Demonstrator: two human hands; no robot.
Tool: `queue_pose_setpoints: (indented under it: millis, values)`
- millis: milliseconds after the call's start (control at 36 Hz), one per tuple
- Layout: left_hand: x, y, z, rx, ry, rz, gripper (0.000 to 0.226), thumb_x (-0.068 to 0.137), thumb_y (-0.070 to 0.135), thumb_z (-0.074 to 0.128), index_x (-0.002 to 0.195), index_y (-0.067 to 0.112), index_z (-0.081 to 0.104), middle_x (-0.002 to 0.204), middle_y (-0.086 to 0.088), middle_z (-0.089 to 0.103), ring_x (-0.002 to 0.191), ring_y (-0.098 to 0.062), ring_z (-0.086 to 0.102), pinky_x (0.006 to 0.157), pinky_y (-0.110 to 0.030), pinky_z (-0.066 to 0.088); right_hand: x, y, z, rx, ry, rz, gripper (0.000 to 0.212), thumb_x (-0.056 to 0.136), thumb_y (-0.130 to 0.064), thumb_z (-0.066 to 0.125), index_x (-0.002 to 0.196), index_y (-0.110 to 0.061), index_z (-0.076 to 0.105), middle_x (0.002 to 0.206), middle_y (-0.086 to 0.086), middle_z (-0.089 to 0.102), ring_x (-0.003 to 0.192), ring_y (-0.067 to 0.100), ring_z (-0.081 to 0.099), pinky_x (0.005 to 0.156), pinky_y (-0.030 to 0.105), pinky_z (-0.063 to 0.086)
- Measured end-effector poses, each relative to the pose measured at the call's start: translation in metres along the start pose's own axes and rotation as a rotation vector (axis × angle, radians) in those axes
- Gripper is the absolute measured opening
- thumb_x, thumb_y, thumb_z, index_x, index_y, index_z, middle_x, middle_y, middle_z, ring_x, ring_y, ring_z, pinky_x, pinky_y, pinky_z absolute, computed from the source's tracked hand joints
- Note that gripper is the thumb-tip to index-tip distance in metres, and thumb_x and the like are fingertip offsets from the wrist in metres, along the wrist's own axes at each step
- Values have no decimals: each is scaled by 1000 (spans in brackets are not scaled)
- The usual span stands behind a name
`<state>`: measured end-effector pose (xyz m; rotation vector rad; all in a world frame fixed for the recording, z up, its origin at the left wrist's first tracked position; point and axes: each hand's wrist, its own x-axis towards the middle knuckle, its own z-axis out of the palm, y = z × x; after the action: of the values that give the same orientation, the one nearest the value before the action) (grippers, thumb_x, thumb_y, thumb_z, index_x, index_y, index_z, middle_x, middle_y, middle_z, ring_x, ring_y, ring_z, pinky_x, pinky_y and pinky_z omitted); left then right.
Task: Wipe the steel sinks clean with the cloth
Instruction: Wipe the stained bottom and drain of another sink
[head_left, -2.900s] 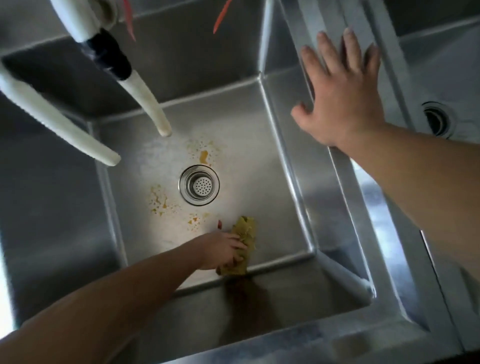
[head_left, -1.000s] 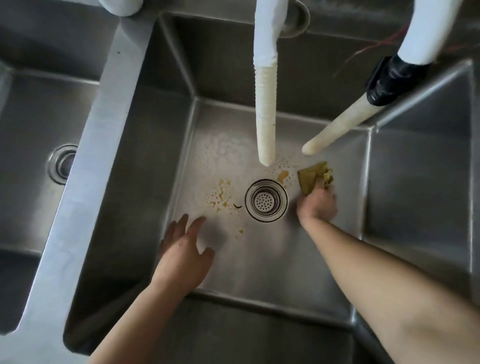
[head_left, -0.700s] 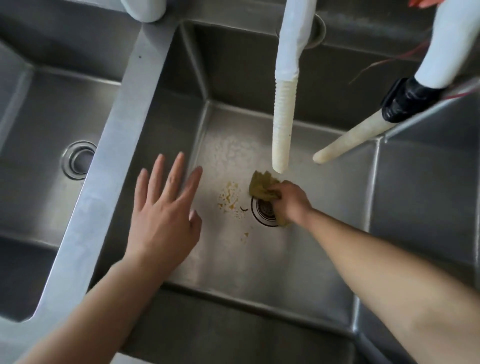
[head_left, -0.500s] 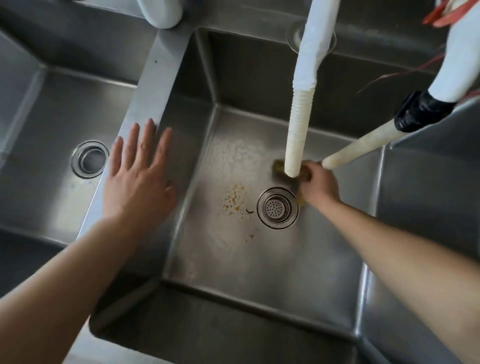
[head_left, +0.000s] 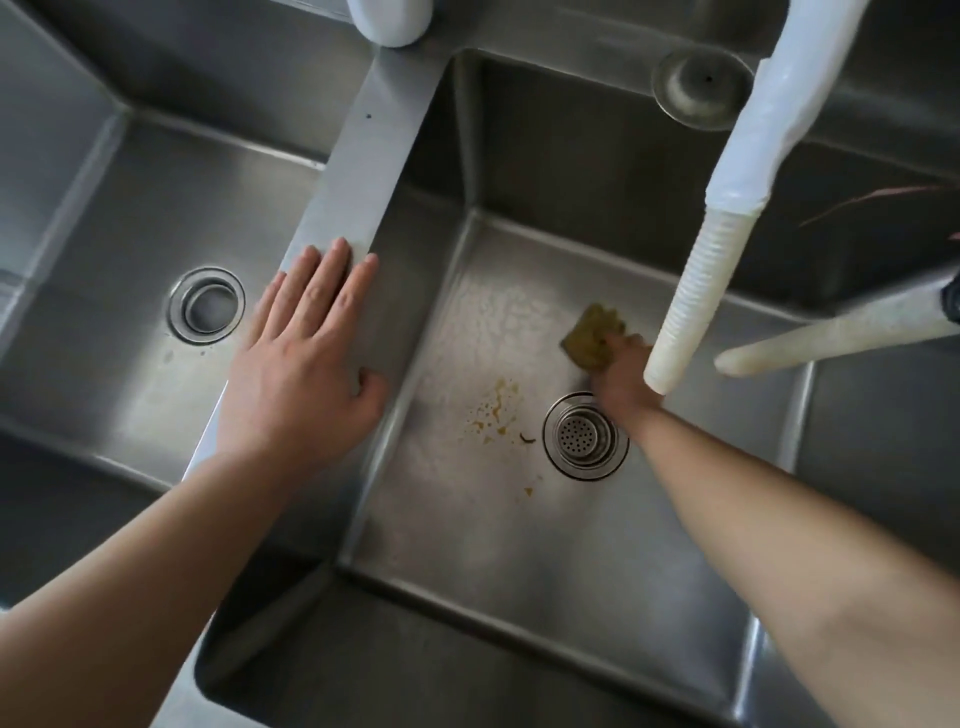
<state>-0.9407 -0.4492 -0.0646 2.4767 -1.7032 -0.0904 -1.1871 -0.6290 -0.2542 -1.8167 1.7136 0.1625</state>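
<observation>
The middle steel sink (head_left: 467, 566) fills the view, with a round strainer drain (head_left: 584, 434) in its floor. Yellow-brown stains (head_left: 496, 410) lie left of the drain. My right hand (head_left: 621, 376) is down in the basin, shut on a crumpled olive-yellow cloth (head_left: 592, 335) pressed to the floor just behind the drain. My left hand (head_left: 306, 358) lies flat, fingers spread, on the steel divider (head_left: 363, 156) between this sink and the left sink (head_left: 119, 244).
A white ribbed hose (head_left: 696, 291) hangs over the basin right beside my right hand. A second cream hose (head_left: 831, 338) juts in from the right. A white object (head_left: 389, 21) stands at the back on the divider. The left sink has its own drain (head_left: 206, 305).
My right hand has wiped the cloth from right of the drain, across it, to the floor behind it. My left hand rose out of the basin and settled on the divider.
</observation>
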Motion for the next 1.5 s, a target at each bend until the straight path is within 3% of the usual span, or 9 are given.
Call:
queue_pose_setpoints:
  millis: [194, 306, 417, 583, 722, 861, 1083, 1194, 1500]
  values:
    - [1, 0, -1, -19, 4, 8, 86, 70, 25, 57, 152, 13, 34, 160, -10, 28, 150, -30, 21, 123, -43, 16, -51, -59, 39, -212, -280, -458, 55, 85, -12, 57, 137, -28, 53, 123, 13, 54, 108, 36, 51, 92, 35, 44]
    - [2, -2, 1, -15, -4, 4, 86, 69, 28, 59, 151, 14, 37, 161, -9, 27, 150, -29, 21, 124, -40, 13, -66, -65, 53, -7, -393, -409, 47, 83, -9, 57, 125, -28, 64, 108, 9, 49, 100, 33, 58, 90, 29, 47]
    - [3, -3, 1, -26, -4, 7, 83, 68, 29, 60, 147, 13, 44, 160, -9, 28, 150, -30, 22, 123, -42, 15, -58, -77, 39, 260, -114, -154, 43, 82, 0, 52, 121, -14, 64, 112, 8, 39, 103, 35, 57, 94, 22, 39]
    - [3, -4, 1, -56, -17, 0, 88, 67, 27, 56, 152, 16, 36, 161, -6, 27, 151, -28, 19, 123, -43, 16, -23, -112, 12, 244, 267, 172, 54, 84, -10, 55, 137, -13, 42, 139, 15, 35, 122, 37, 40, 98, 46, 38]
    - [4, -5, 5, -106, 27, 3, 87, 67, 24, 56, 152, 15, 36, 160, -7, 29, 150, -28, 21, 122, -46, 20, 10, -124, 16, 26, -10, 222, 71, 91, -15, 55, 153, -20, 20, 156, 8, 19, 140, 35, 22, 104, 53, 33]
    - [5, -7, 5, -126, 23, 0, 87, 68, 27, 49, 153, 13, 34, 160, -6, 29, 151, -27, 19, 122, -45, 19, 39, -151, 23, 82, 21, 151, 76, 90, -13, 58, 154, -26, 20, 159, 7, 16, 144, 36, 17, 110, 57, 26]
    - [4, -7, 3, -127, 2, -2, 89, 69, 26, 54, 154, 16, 31, 161, -5, 26, 151, -27, 17, 123, -45, 18, 35, -190, 44, -253, -76, -224, 58, 88, -28, 58, 142, -32, 38, 141, 6, 36, 129, 36, 31, 94, 56, 36]
    - [5, -7, 3, -117, -16, 1, 90, 70, 29, 56, 155, 16, 29, 162, -5, 24, 152, -27, 15, 124, -44, 14, -15, -159, 65, -510, -136, -395, 54, 85, -25, 58, 136, -34, 45, 134, 3, 40, 125, 33, 32, 89, 53, 37]
    - [4, -6, 1, -88, -35, -10, 91, 70, 28, 55, 156, 16, 25, 163, -7, 21, 151, -30, 14, 124, -43, 11, -178, -40, 104, -486, -477, -496, 50, 62, -39, 71, 111, -35, 68, 124, 5, 58, 122, 33, 53, 81, 48, 44]
